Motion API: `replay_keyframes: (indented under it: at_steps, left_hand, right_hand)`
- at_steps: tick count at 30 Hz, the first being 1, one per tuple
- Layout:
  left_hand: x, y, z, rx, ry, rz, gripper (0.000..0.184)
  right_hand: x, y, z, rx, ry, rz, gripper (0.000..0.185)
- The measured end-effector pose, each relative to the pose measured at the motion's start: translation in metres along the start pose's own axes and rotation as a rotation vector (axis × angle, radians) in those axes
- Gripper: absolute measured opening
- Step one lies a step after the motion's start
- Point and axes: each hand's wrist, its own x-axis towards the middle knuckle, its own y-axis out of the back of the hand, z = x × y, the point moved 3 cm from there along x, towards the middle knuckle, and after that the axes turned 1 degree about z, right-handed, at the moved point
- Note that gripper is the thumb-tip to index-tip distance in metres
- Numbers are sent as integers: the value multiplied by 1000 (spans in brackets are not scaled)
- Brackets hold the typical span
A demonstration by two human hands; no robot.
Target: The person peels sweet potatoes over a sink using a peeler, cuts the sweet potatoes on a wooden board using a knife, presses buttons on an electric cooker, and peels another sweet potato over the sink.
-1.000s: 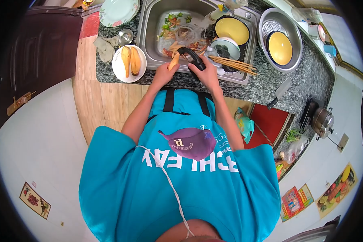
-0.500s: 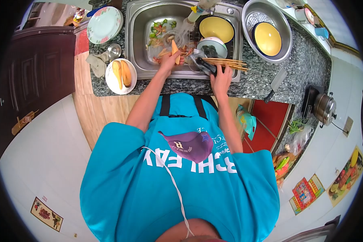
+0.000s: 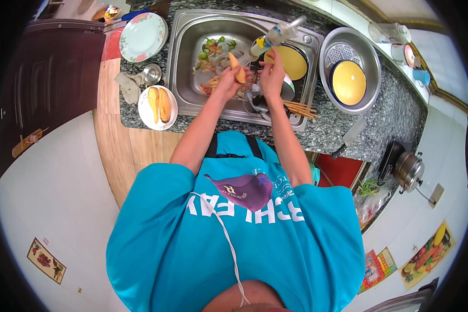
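My left hand is closed around a tapered, peeled orange root vegetable, held upright over the sink. My right hand is raised over the sink's right side with its fingers apart, and I see nothing held in it. Just above it is the tap's clear bottle-like attachment with a yellow part. Below the right wrist lies a black-handled thing, partly hidden. Peelings and green scraps lie in the basin. A yellow-lined bowl is partly behind the right hand.
Chopsticks rest at the sink's right edge. On the counter to the right are a metal basin holding another yellow bowl and a cleaver. At left stand a white plate with two long orange pieces, a cloth and a floral plate.
My right hand has left the black-handled thing by the chopsticks and moved up and left toward the tap. My left hand still holds the root vegetable. The view has shifted slightly.
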Motion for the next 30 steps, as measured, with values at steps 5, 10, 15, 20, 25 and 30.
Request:
replay_keyframes:
  at_steps: [5, 10, 15, 20, 25, 30]
  left_hand:
    - [3, -10, 5, -29, 30, 2, 28]
    - [-4, -6, 11, 61, 20, 49, 26]
    - [-22, 11, 19, 270, -20, 144, 26]
    - [-53, 37, 25, 423, -196, 246, 27]
    - [-115, 72, 43, 573, -321, 323, 31]
    - [-170, 125, 63, 817, -513, 394, 30]
  right_hand:
    - [43, -17, 27, 178, -306, -140, 59]
    - [70, -23, 53, 414, -430, -136, 45]
    - [77, 0, 63, 907, -559, 86, 28]
    - [-46, -37, 5, 700, -465, -70, 24]
    - [-132, -104, -25, 92, -84, -434, 34]
    - [-161, -143, -37, 13, -100, -634, 34]
